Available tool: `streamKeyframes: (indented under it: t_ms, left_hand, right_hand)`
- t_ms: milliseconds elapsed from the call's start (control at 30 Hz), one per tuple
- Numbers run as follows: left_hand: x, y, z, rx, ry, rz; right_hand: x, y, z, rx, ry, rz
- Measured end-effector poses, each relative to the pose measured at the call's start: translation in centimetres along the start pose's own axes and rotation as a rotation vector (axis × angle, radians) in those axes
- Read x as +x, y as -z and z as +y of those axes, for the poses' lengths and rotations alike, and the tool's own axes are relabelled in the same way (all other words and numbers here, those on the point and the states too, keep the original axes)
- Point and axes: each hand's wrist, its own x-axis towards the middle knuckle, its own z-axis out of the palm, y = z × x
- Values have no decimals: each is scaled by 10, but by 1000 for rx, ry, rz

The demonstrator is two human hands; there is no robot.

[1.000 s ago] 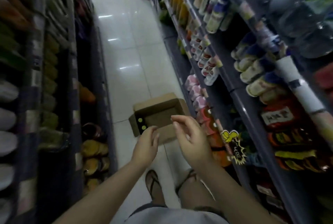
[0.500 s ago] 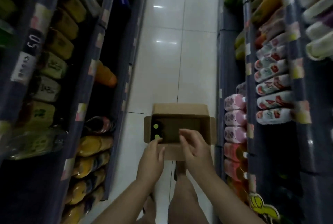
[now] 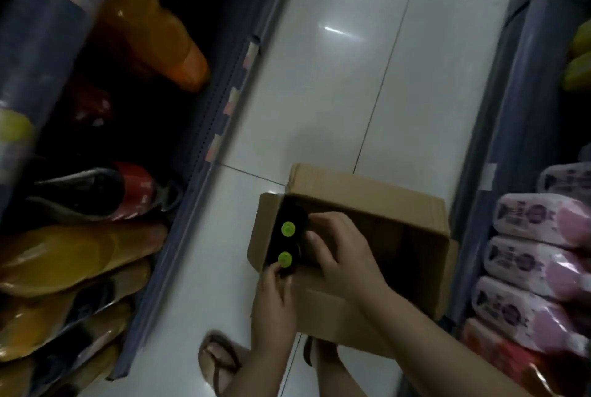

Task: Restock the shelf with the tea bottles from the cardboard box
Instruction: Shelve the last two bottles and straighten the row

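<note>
An open cardboard box [image 3: 367, 192] sits on the floor right in front of me. At its left end stand two dark tea bottles with green caps, a far one [image 3: 288, 229] and a near one [image 3: 284, 259]. My left hand [image 3: 271, 307] reaches over the box's near left corner and its fingertips pinch the near bottle just under the cap. My right hand [image 3: 345, 256] is inside the box, with fingers and thumb curled round the right side of the far bottle. The rest of the box interior is dark, with part of it behind my right hand.
Low shelves on the left [image 3: 192, 128] hold orange and yellow bottles [image 3: 64, 256]. The right shelf holds pink-wrapped bottle packs [image 3: 537, 262]. A strip of white tiled floor [image 3: 335, 77] runs between them. My sandalled foot [image 3: 217, 361] is just behind the box.
I have bent down much closer to the box. Both hands moved forward from above the near flap into the box's left end and closed on the two bottles.
</note>
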Motion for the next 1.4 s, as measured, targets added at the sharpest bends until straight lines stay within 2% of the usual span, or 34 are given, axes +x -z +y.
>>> streamKeyframes:
  t_ms: [133, 300, 500, 600, 733, 867, 1033, 1200, 1400]
  left_hand:
    - [29, -30, -28, -73, 61, 40]
    - [50, -51, -36, -122, 54, 195]
    - [65, -59, -38, -129, 143, 162]
    - [71, -65, -41, -124, 118, 144]
    - [80, -71, -43, -96, 150, 201]
    - [80, -75, -46, -64, 115, 218]
    - [75, -66, -48, -74, 58, 154]
    - [58, -42, -38, 1, -92, 109]
    - [21, -9, 16, -95, -230, -15]
  right_hand:
    - [21, -38, 40, -39, 11, -73]
    - [39, -72, 73, -67, 27, -123]
    - [56, -93, 96, -97, 32, -158]
    - [62, -99, 103, -125, 14, -195]
    - [69, -107, 111, -185, -1, -220]
    - [72, -113, 115, -127, -35, -175]
    - [62, -104, 116, -35, -52, -132]
    - [39, -71, 103, 6, 5, -42]
    - [7, -15, 69, 49, 16, 112]
